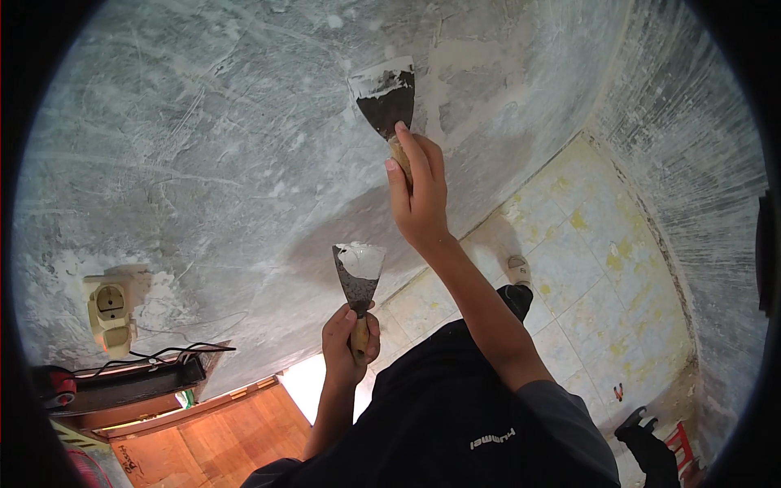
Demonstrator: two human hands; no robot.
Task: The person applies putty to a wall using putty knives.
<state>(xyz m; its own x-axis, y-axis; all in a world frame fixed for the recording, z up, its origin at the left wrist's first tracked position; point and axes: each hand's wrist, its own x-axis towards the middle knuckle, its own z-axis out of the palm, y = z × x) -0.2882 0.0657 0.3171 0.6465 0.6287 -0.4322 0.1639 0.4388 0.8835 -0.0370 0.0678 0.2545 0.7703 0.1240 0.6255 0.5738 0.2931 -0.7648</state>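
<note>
My right hand (421, 191) is closed round the wooden handle of a putty knife (389, 106), its index finger laid along the base of the dark blade. White filler coats the blade's edge, which is at the grey plastered wall (244, 122); whether it touches cannot be told. Lower and to the left, my left hand (348, 346) grips a second putty knife (358, 285) by its wooden handle, blade pointing up. A thick lump of white filler (362, 260) lies on that blade. Patches of lighter filler mark the wall around the right-hand knife.
A wall socket (110, 305) with a plug sits at the left, above a dark shelf (138, 386) with black cables. Below are orange-brown wooden boards (220, 443). Stained floor tiles (586, 276) run along the wall at the right. A red object (679, 446) stands at the lower right.
</note>
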